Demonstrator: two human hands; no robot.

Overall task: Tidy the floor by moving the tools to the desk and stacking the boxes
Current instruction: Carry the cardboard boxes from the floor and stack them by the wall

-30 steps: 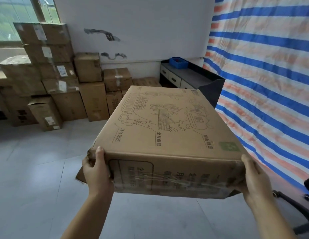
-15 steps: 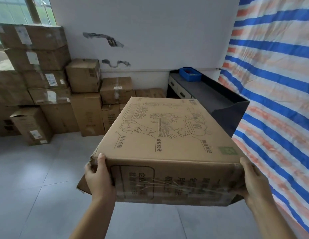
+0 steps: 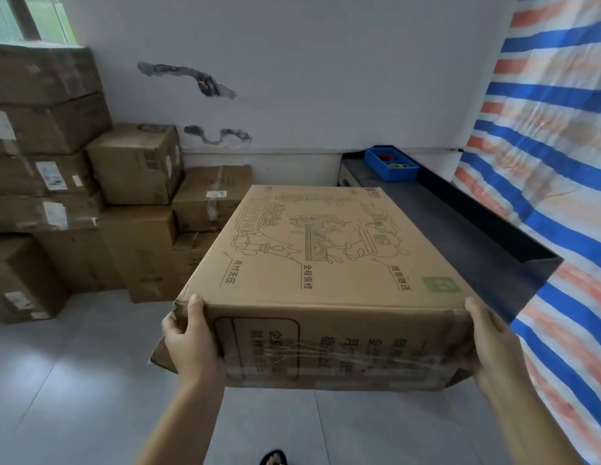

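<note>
Left hand (image 3: pixel 191 340) and right hand (image 3: pixel 490 344) grip the printed carton (image 3: pixel 326 273) by its corners; its loose bottom flap could give way.

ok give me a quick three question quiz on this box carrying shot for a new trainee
1. True or false: the printed cardboard box is resting on the floor.
2. Multiple choice: the blue bin sits
A. on the stacked boxes
B. at the far end of the dark desk
C. on the floor tiles
3. Fill in: the left hand and right hand grip the box at its near ____.

Key
1. False; both hands hold it up in the air.
2. B
3. corners, thumbs up on the top edge. The stacked boxes stand against the wall on the left.
</note>
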